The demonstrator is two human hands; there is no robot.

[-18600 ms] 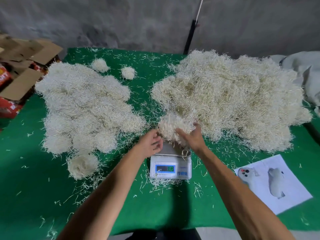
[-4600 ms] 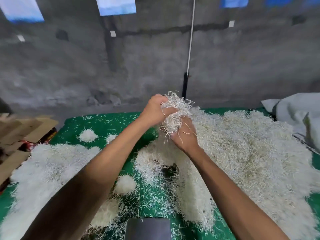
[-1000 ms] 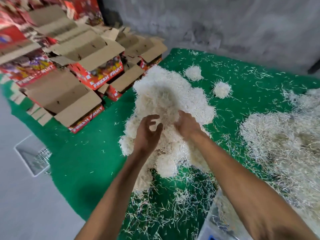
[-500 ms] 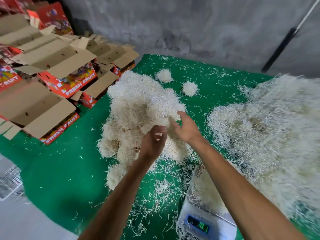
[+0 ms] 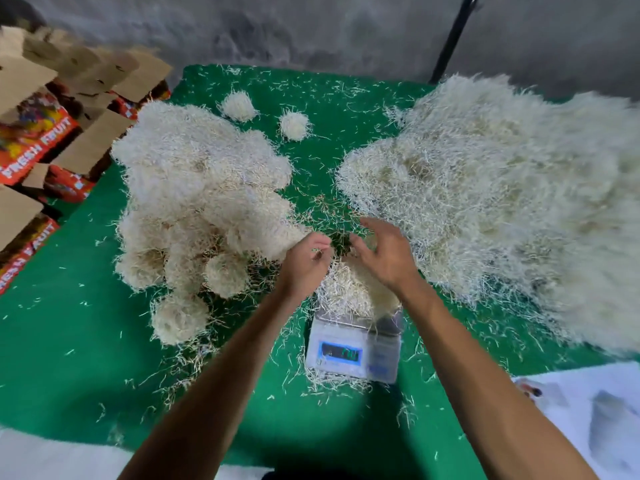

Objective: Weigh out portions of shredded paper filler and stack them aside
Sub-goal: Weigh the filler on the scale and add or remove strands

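A small white scale (image 5: 353,355) with a lit blue display stands on the green cloth (image 5: 79,341). A clump of shredded paper (image 5: 349,292) lies on its pan. Just above the clump's left side, my left hand (image 5: 304,263) has curled fingers that pinch a few strands. Over the clump's right side, my right hand (image 5: 384,258) hovers with fingers spread and holds nothing. The big loose heap of filler (image 5: 491,188) fills the right of the table. Rounded weighed portions are stacked in a pile (image 5: 201,202) on the left.
Two small separate balls of filler (image 5: 239,105) (image 5: 294,125) lie at the back. Open red "FRESH FRUIT" cartons (image 5: 38,140) stand off the table's left edge. A white printed sheet (image 5: 588,410) lies at the front right. A black pole (image 5: 450,39) leans on the grey wall.
Both hands have left the stacked pile on the left and moved right, over the clump on the scale. The view has swung right and down with them.
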